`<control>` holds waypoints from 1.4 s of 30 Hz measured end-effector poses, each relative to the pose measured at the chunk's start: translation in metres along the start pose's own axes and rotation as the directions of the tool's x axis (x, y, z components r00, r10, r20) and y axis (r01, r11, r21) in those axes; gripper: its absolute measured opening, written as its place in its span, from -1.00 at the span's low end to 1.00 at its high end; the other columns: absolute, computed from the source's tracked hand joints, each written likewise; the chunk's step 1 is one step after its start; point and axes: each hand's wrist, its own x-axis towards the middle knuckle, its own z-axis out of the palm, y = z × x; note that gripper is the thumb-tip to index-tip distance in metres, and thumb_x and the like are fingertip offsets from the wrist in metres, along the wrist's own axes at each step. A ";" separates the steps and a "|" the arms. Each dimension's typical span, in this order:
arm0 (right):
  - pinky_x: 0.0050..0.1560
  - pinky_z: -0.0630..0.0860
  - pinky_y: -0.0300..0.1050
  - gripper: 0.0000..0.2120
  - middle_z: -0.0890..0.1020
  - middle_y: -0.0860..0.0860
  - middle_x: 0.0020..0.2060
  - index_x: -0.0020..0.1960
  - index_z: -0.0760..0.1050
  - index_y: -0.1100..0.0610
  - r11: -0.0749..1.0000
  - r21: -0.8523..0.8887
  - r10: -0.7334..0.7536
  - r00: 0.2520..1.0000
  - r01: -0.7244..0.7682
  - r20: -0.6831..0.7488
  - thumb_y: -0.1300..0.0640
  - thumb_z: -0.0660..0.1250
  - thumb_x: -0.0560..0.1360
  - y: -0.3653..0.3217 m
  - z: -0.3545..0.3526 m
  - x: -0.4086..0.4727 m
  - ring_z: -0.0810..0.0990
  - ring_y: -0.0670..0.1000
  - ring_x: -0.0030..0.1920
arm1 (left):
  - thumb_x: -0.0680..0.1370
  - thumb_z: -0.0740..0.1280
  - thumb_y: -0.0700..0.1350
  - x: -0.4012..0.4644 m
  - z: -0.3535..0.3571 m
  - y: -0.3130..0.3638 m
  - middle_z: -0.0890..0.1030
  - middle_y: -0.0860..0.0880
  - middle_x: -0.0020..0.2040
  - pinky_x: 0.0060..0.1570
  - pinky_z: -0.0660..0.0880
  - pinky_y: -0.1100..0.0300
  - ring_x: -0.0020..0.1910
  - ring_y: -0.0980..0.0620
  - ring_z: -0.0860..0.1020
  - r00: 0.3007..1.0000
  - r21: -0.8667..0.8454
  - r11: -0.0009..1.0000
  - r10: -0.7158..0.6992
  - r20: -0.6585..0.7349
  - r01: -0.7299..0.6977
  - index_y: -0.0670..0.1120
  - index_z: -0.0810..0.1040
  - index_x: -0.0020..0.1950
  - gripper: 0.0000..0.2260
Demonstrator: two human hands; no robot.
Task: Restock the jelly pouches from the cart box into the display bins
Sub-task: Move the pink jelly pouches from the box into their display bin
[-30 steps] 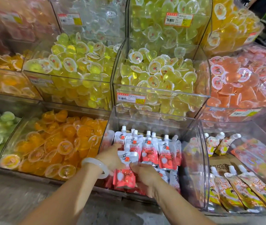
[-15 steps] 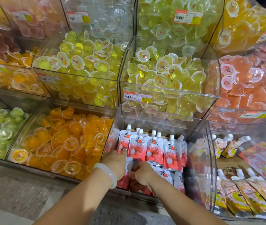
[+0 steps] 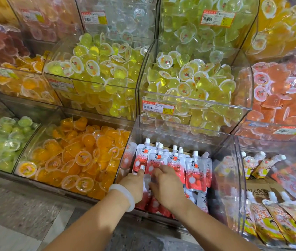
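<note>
Both your hands were down inside the clear bin (image 3: 232, 160) in the bottom row that holds the red-and-white jelly pouches (image 3: 196, 171). Your left hand (image 3: 134, 185), with a pale bangle (image 3: 125, 195) on its wrist, had its fingers curled round a pouch at the bin's left front; that pouch's white cap (image 3: 142, 167) stuck up just past your fingertips. Your right hand (image 3: 165, 187) lay just beside it, palm down, fingers spread and fairly straight, pressing on the fronts of the standing pouches; whether it actually held one could not be told.

The pouches stood upright in a row across the back of the bin, caps up, with more lying flat nearer the front, partly under your wrists. I counted about seven white caps in the standing row; the flat ones were too covered to count.

To the right, a neighbouring bin held orange-and-yellow pouches (image 3: 270, 220): about four lay in front and three behind. To the left sat a bin of orange jelly cups (image 3: 74, 156), and above yours a bin of yellow-green cups (image 3: 188, 75), both too many to count.
</note>
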 end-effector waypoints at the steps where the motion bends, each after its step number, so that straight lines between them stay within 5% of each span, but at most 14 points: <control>1: -0.16 0.56 -0.12 -0.57 0.62 0.01 -0.11 -0.08 0.61 0.04 0.992 -0.120 -0.035 0.998 0.042 0.058 0.01 0.59 0.09 0.002 0.000 0.000 0.62 0.10 -0.07 | 0.56 0.25 -0.20 0.001 0.001 -0.001 0.41 -0.20 0.33 0.19 0.43 0.08 0.28 -0.15 0.45 1.000 -0.023 1.000 0.003 -0.020 -0.003 -0.04 -0.07 0.55 -0.33; 2: -0.04 0.58 -0.05 -0.42 0.64 0.03 -0.01 -0.01 0.63 0.00 0.970 -0.229 -0.070 0.995 0.083 0.064 -0.04 0.62 -0.03 0.007 0.002 0.003 0.63 0.13 0.02 | 0.57 0.27 -0.14 0.002 0.003 -0.002 0.42 -0.19 0.33 0.19 0.43 0.09 0.28 -0.14 0.45 0.999 -0.040 0.999 -0.003 -0.036 0.002 -0.04 -0.04 0.55 -0.35; 4: 0.38 0.26 0.17 -0.33 0.39 0.09 0.41 0.36 0.41 -0.05 0.955 -0.244 -0.116 0.969 0.169 0.218 -0.02 0.51 0.28 0.010 0.001 0.004 0.35 0.17 0.40 | 0.58 0.27 -0.11 0.005 0.006 -0.002 0.42 -0.17 0.35 0.21 0.42 0.10 0.29 -0.13 0.45 0.998 -0.039 0.999 -0.026 -0.049 0.024 -0.01 -0.04 0.55 -0.35; 6: 0.49 -0.11 0.17 -0.44 0.04 0.02 0.55 0.52 0.09 -0.09 0.944 -0.260 -0.116 0.942 0.204 0.316 0.06 0.19 0.57 0.018 -0.005 0.003 0.02 0.11 0.54 | 0.58 0.26 -0.13 0.008 0.008 -0.002 0.42 -0.16 0.36 0.21 0.43 0.10 0.29 -0.12 0.46 0.997 -0.030 0.999 -0.042 -0.066 0.040 0.00 -0.05 0.55 -0.35; 8: 0.50 -0.19 0.18 -0.50 -0.03 0.01 0.56 0.53 0.03 -0.12 0.926 -0.311 -0.106 0.940 0.212 0.324 0.05 0.07 0.63 0.021 -0.010 0.002 -0.06 0.10 0.55 | 0.56 0.30 -0.10 0.010 0.008 -0.001 0.41 -0.15 0.37 0.22 0.42 0.10 0.31 -0.12 0.44 0.996 -0.041 0.998 -0.049 -0.078 0.046 0.00 -0.04 0.55 -0.32; 15: 0.48 -0.26 0.21 -0.52 -0.04 0.02 0.56 0.52 0.04 -0.16 0.925 -0.334 -0.071 0.947 0.180 0.312 -0.02 0.03 0.63 0.019 -0.010 -0.001 -0.14 0.11 0.55 | 0.51 0.38 -0.01 0.008 0.010 -0.001 0.44 -0.15 0.35 0.21 0.43 0.11 0.30 -0.11 0.45 0.997 -0.062 0.998 -0.037 -0.071 0.033 -0.03 -0.04 0.55 -0.23; 21: 0.49 -0.23 0.21 -0.44 -0.03 -0.02 0.55 0.54 -0.06 -0.13 0.917 -0.381 -0.014 0.963 0.119 0.268 -0.12 0.06 0.60 0.039 -0.011 0.004 -0.14 0.11 0.55 | 0.53 0.27 -0.24 0.006 0.012 -0.009 0.38 -0.24 0.32 0.13 0.47 0.06 0.23 -0.17 0.48 0.999 -0.011 0.999 0.041 -0.028 -0.042 0.02 -0.14 0.55 -0.25; 27: 0.49 -0.19 0.12 -0.28 -0.14 0.00 0.55 0.53 -0.06 -0.18 0.914 -0.273 -0.196 0.914 0.302 0.356 0.05 0.28 0.53 0.040 -0.001 0.006 -0.19 0.07 0.55 | 0.52 0.36 -0.16 0.010 0.012 -0.008 0.35 -0.22 0.34 0.16 0.45 0.10 0.26 -0.15 0.46 0.998 -0.023 0.999 0.048 -0.045 -0.049 0.06 -0.15 0.55 -0.19; 33: 0.50 -0.17 0.10 -0.33 -0.14 -0.07 0.55 0.51 -0.01 -0.23 0.926 -0.244 -0.191 0.916 0.287 0.353 0.00 0.28 0.53 0.046 0.000 0.008 -0.20 0.02 0.55 | 0.51 0.38 -0.15 0.011 0.013 -0.006 0.27 -0.24 0.40 0.19 0.44 0.07 0.30 -0.17 0.44 0.999 -0.057 0.997 0.041 -0.034 -0.043 0.09 -0.14 0.54 -0.18; 42: 0.52 -0.10 0.04 -0.06 -0.08 0.00 0.55 0.54 -0.03 -0.08 0.987 -0.074 -0.114 0.951 0.141 0.287 -0.22 0.43 0.34 0.047 -0.005 -0.003 -0.15 0.06 0.55 | 0.36 0.46 0.19 0.003 0.004 -0.013 -0.22 -0.10 0.55 0.50 0.04 -0.10 0.54 -0.15 -0.13 0.981 -0.109 0.975 0.190 -0.031 -0.192 0.11 -0.22 0.54 0.02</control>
